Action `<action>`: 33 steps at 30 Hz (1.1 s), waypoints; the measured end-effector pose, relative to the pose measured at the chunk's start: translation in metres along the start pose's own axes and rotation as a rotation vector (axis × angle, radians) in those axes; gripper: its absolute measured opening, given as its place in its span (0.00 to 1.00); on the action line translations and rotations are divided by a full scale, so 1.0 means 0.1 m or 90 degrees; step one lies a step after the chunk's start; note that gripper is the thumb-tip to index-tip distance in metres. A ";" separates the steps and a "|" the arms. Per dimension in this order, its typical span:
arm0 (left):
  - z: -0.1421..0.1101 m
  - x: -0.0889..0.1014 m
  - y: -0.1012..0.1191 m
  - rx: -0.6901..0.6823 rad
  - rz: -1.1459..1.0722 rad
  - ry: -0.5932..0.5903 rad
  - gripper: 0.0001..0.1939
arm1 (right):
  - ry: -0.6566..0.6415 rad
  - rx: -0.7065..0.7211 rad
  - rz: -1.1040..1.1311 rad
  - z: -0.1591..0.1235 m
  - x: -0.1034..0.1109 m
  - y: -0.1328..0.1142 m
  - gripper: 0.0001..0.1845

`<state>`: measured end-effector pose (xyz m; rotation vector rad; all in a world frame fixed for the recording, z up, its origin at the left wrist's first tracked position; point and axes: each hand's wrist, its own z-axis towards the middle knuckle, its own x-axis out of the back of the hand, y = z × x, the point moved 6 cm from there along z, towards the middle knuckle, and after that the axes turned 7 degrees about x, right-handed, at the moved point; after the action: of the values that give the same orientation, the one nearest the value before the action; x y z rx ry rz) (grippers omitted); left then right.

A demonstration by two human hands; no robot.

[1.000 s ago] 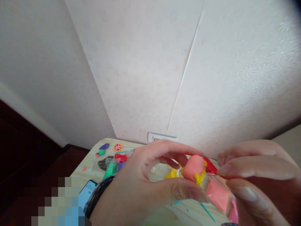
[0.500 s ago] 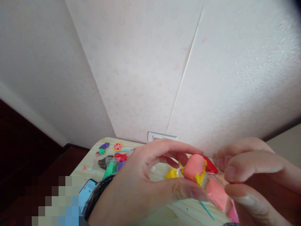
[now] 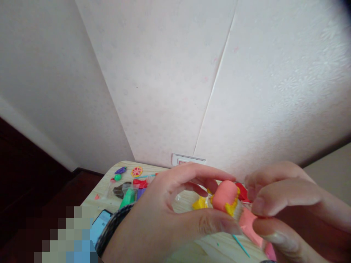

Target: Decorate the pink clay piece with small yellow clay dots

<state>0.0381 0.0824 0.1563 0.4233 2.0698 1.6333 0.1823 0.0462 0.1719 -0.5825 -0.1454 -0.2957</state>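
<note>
Well in from the table's [image 3: 200, 250] left edge, the left hand [image 3: 167, 213] grips a pink-and-yellow piece [image 3: 224, 195]; the right hand [image 3: 287, 204] looks pinched together, contents unclear.

Phone [image 3: 99, 225] on pale table [image 3: 216, 252], white panel [image 3: 188, 159] low on wall [image 3: 164, 87].
</note>
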 end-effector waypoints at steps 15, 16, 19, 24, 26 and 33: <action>0.03 -0.02 0.01 -0.009 -0.011 -0.014 0.18 | 0.069 -0.030 0.011 0.03 0.04 0.01 0.13; 0.03 -0.02 -0.01 -0.004 -0.015 -0.014 0.18 | 0.049 -0.027 0.029 0.04 0.02 0.00 0.11; 0.03 -0.03 -0.02 -0.002 -0.018 -0.017 0.17 | -0.002 -0.019 0.049 0.06 0.00 -0.01 0.03; 0.01 -0.01 0.00 -0.029 0.002 -0.019 0.18 | -0.026 -0.011 0.044 0.08 0.01 -0.01 0.06; 0.01 0.01 0.01 -0.043 0.018 -0.011 0.20 | -0.018 -0.004 0.045 0.08 0.03 -0.01 0.05; 0.01 0.03 0.01 -0.037 0.039 -0.002 0.20 | -0.011 -0.027 0.044 0.07 0.00 -0.03 0.02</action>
<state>0.0361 0.0853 0.1566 0.4745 2.0205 1.7223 0.1813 0.0479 0.1789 -0.6314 -0.1356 -0.2277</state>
